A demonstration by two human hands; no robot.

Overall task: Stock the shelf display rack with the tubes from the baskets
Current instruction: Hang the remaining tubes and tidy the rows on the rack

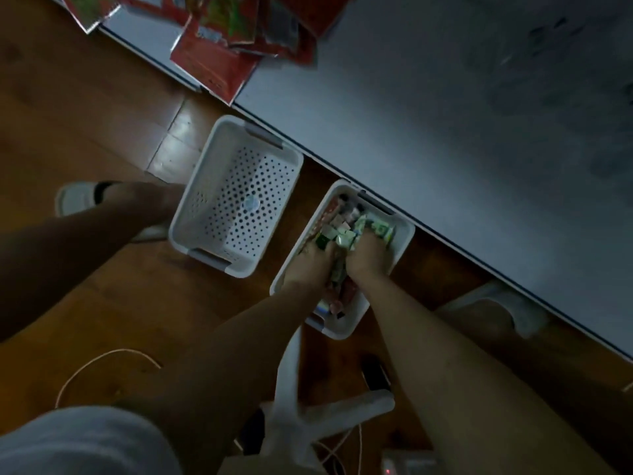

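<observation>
Two white plastic baskets sit on the wooden floor beside a grey shelf base. The right basket (402, 234) holds several tubes (346, 231), green, white and red. Both my hands are down inside it. My left hand (313, 265) grips a bunch of tubes on the left side, and my right hand (368, 257) grips a bunch on the right, with tube ends sticking out beyond the fingers. The left basket (205, 186) has a perforated bottom and nothing in it.
The grey shelf surface (445, 114) runs diagonally across the upper right. Red packets (219, 60) hang over its edge at the top. My leg and white slipper (73, 197) are at the left. A white stand base (308, 413) and thin cables lie near the bottom.
</observation>
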